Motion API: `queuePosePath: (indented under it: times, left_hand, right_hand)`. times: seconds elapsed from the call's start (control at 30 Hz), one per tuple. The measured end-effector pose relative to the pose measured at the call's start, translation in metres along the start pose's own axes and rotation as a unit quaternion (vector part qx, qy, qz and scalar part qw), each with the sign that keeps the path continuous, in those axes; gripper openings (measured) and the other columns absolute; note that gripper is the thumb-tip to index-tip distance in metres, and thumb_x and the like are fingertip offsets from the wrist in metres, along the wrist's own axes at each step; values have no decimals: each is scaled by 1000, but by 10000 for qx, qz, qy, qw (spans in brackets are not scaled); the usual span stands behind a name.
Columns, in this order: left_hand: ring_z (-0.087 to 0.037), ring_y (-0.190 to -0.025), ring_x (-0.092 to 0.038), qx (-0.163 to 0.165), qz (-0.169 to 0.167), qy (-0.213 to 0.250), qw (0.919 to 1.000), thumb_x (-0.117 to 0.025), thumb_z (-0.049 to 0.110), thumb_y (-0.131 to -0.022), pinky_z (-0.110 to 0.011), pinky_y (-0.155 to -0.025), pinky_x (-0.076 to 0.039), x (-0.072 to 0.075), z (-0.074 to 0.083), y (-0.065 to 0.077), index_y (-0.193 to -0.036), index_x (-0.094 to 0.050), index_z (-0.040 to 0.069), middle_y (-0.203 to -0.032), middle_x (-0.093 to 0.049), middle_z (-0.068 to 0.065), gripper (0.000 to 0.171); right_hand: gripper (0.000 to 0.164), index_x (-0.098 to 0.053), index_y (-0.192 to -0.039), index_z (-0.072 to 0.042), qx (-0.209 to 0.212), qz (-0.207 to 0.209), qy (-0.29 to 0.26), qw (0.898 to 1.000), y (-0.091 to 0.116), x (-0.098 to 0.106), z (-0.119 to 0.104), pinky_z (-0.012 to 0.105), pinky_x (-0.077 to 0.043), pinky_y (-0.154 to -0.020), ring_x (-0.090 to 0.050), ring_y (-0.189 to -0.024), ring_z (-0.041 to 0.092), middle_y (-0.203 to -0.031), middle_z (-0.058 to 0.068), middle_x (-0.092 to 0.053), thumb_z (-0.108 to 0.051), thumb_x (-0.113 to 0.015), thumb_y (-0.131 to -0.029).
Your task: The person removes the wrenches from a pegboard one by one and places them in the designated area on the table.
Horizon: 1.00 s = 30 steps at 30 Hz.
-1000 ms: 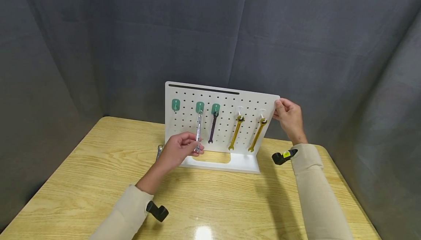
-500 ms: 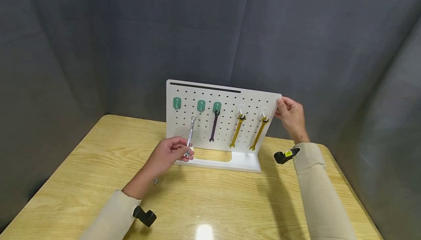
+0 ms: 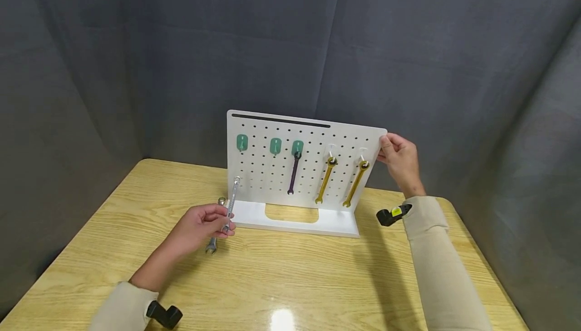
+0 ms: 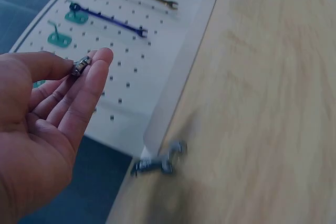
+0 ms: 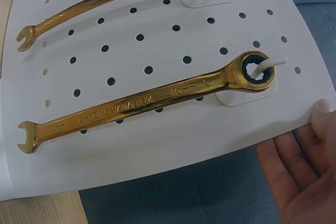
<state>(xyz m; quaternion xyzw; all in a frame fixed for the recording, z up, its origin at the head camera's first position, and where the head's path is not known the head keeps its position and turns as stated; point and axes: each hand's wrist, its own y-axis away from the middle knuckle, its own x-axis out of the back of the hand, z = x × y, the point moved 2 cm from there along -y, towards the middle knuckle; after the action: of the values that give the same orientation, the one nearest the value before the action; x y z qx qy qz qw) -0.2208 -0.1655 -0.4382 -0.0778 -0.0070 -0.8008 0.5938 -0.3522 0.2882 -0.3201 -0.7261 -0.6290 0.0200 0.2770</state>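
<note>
My left hand [image 3: 197,227] pinches a silver combination wrench [image 3: 233,195] near its open end, ring end up, off the left end of the white pegboard [image 3: 249,189]. Another silver wrench [image 3: 211,245] lies on the table below this hand, partly hidden behind it. At the board's upper right corner, my right hand [image 3: 400,162] grips the edge with the thumb in front and fingers behind. A purple wrench [image 3: 294,173] hangs from a green hook. Two gold wrenches, one in the middle [image 3: 324,182] and one at the right [image 5: 136,103], hang from white hooks.
Two green hooks [image 3: 242,142] on the board's left half carry nothing. The board's white base [image 3: 336,222] stands on a wood-grain table [image 3: 295,275]. A grey curtain [image 3: 281,43] rises behind and on both sides.
My left hand has drawn the silver wrench away from the middle green hook, moving left and down past the board's left edge. The right hand keeps its grip on the corner.
</note>
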Motion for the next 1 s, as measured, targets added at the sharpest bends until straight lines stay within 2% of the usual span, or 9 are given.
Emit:
queuePosePath:
  times: [0.2,0.5,0.67,0.83,1.0]
  left_hand:
    - [-26,-91,-75,33,53,-101,9999,-58,3,-105,-40,-81,-63,19,-9,9,-120,-55,-21,-101,-72,-27,29]
    - [-27,-87,-74,436,352,-408,9976,-55,0,-105,-33,-75,-64,40,-32,17,-118,-57,-21,-99,-72,-25,25]
    - [-26,-86,-74,550,362,-418,9970,-54,-1,-105,-33,-74,-64,44,-39,17,-116,-56,-22,-98,-72,-26,24]
    - [-25,-83,-74,810,377,-373,9953,-55,-4,-103,-33,-73,-64,44,-43,17,-117,-54,-24,-96,-73,-25,24]
    - [-25,-82,-74,1039,510,-464,9922,-56,-6,-102,-32,-72,-64,43,-46,18,-117,-54,-24,-94,-73,-22,24]
  right_hand:
    - [42,-62,-134,7,-83,149,79,9998,1,3,0,29,-59,-88,-69,-93,2,-125,26,-66,-25,-54,-108]
    - [41,-62,-135,7,73,66,35,9999,1,-1,1,26,-59,-87,-69,-93,2,-125,28,-66,-23,-54,-108]
    - [41,-61,-136,6,71,91,0,9999,1,-1,3,27,-59,-87,-69,-92,1,-126,27,-66,-23,-53,-109]
    - [41,-61,-136,6,92,147,36,9998,0,-2,4,29,-59,-88,-69,-92,1,-125,26,-67,-22,-54,-108]
    - [40,-62,-137,6,128,160,57,9998,1,-2,4,36,-59,-91,-69,-94,4,-125,25,-67,-21,-53,-109]
